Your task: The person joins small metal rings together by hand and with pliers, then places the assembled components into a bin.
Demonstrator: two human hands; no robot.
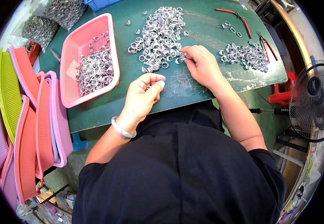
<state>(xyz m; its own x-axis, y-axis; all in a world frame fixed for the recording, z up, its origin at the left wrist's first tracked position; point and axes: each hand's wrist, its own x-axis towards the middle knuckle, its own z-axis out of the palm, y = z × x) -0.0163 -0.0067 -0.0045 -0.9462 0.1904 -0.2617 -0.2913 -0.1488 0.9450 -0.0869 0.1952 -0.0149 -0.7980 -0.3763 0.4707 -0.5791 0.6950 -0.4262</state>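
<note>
My left hand is closed near the table's front edge, fingertips and thumb together. A bit of grey metal, apparently a ring, shows between its curled fingers. My right hand reaches to the lower right side of a large heap of silver metal rings. Its thumb and index finger pinch at a ring there, partly hidden by the fingertips. To the left, a pink plastic basket holds many similar rings. A smaller heap of rings lies right of my right hand.
Two red-handled pliers lie on the green table at the right. Stacked coloured baskets stand at the left, below plastic bags of rings. A fan and red stool stand off the right edge.
</note>
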